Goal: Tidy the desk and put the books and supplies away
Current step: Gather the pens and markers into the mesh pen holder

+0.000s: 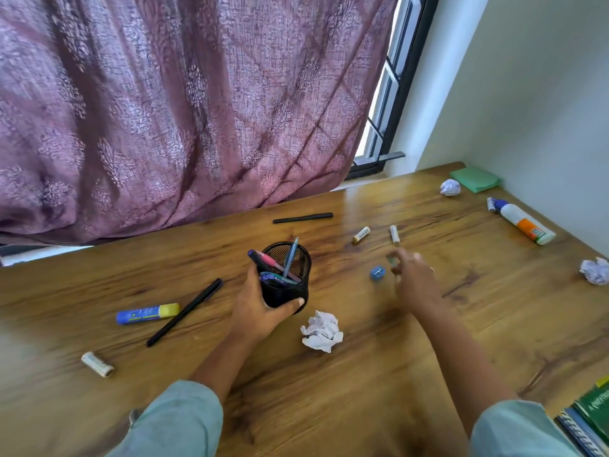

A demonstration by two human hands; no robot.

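Head view. The left hand grips the black mesh cup at the centre of the surface; pens lean inside it. At the cup's 3 o'clock the blurred right hand hovers beside a blue sharpener; its grasp cannot be told. Risk: a hasty sweep could roll the batteries at 1 o'clock, or a tilted cup could spill its pens.

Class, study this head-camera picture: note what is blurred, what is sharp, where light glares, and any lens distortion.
Head view: the right hand is smeared by motion blur, so its grip is unreadable; the left hand gripping the mesh pen cup is sharp; daylight leaves a pale sheen on the desk near the window; the wide lens tilts the window frame.
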